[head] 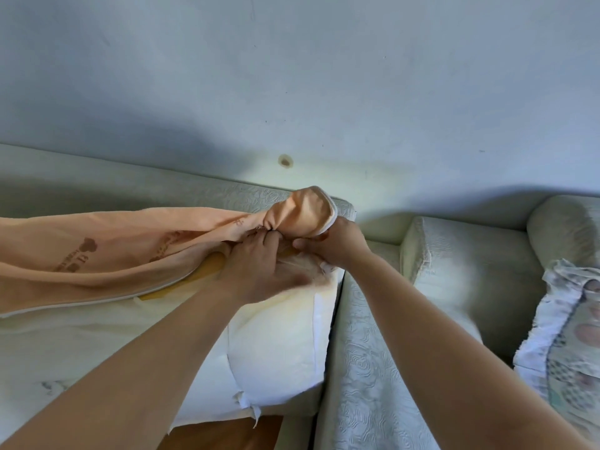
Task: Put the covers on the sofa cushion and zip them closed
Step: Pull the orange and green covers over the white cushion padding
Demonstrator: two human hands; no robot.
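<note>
A white sofa cushion (276,345) lies on the sofa seat at the lower left. A peach fabric cover (123,254) with brown print is draped over its far side, bunched at the cushion's far right corner. My left hand (259,267) rests on top of the cushion with its fingers curled into the gathered cover. My right hand (337,245) grips the bunched end of the cover at that corner. The cover's white-piped edge (328,206) sticks up above my right hand. No zipper is visible.
A pale embossed sofa (367,368) runs under and to the right of the cushion, with a backrest (130,183) against the grey wall. A seat cushion (454,254) and a patterned frilled pillow (565,336) lie at the right. Wooden floor (224,433) shows below.
</note>
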